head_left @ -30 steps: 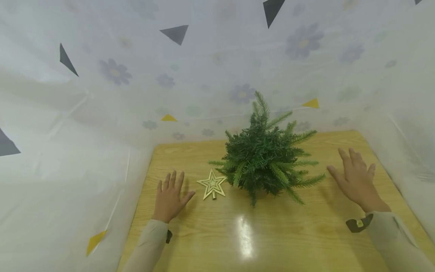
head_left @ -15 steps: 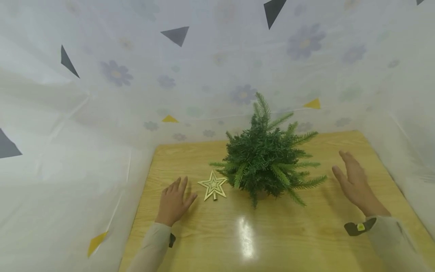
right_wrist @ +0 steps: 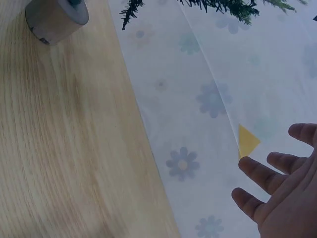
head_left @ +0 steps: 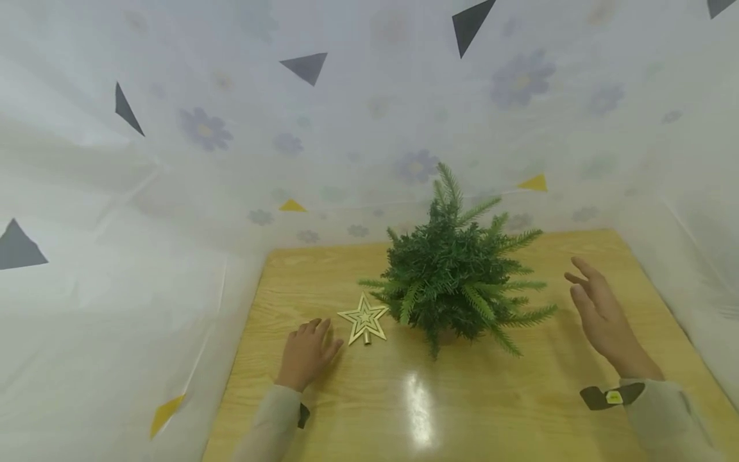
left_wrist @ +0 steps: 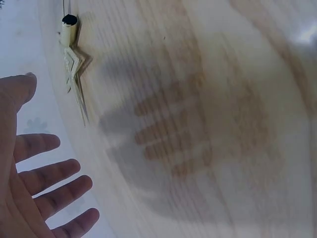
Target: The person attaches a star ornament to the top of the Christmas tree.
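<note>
A small artificial Christmas tree (head_left: 456,276) stands on the wooden table, and its round base (right_wrist: 57,22) shows in the right wrist view. Just left of the tree a gold star tree topper (head_left: 364,318) lies flat, its short tube pointing toward me; the left wrist view catches the topper (left_wrist: 73,59) edge-on. My left hand (head_left: 306,353) hovers left of the star, apart from it, fingers loosely bent and holding nothing. To the right of the tree my right hand (head_left: 606,317) is held above the table, thumb and fingers spread, touching nothing.
The wooden table (head_left: 462,410) reaches back to a pale flower-patterned sheet (head_left: 358,128) that hangs behind and at both sides. Dark and yellow triangles mark the sheet. A bright reflection shines on the table front.
My left hand has moved right, closer to the star, and its spread fingers have bent. The right hand has turned from palm down to sideways. The tree and star stay put.
</note>
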Demonstrator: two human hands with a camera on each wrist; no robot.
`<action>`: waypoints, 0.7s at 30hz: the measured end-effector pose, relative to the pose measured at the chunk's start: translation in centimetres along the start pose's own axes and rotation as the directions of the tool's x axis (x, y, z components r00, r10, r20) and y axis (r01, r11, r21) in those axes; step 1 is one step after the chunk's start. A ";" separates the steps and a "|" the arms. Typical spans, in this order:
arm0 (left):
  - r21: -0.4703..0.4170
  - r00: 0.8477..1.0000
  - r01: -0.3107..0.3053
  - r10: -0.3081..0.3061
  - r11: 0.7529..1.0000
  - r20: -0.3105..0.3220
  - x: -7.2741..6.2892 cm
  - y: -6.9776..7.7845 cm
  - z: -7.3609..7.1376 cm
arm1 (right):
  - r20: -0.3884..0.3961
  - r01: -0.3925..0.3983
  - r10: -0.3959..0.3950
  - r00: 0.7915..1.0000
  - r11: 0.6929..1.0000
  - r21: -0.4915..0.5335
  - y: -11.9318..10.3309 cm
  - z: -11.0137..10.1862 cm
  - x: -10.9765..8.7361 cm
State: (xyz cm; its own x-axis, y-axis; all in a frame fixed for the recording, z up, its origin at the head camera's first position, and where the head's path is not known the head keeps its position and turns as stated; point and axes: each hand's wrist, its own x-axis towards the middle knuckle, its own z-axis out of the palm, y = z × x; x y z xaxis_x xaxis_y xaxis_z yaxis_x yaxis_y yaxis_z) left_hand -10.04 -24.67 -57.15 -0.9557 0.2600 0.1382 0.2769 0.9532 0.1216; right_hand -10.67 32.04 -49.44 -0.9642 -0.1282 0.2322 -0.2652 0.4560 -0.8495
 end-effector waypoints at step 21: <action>-0.033 1.000 -0.009 0.009 0.999 -0.002 0.3 1.7 1.3 | -0.086 0.141 -0.140 0.986 0.990 0.017 -3.9 -0.7 0.3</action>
State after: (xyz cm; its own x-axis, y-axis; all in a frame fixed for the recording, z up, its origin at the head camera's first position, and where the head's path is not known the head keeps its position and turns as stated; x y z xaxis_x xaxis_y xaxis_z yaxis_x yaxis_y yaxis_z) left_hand -9.97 -22.73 -58.19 -0.9528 0.2686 0.1414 0.2891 0.9451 0.1524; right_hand -9.88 30.83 -45.73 -0.9144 -0.1143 0.3884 -0.3989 0.4186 -0.8159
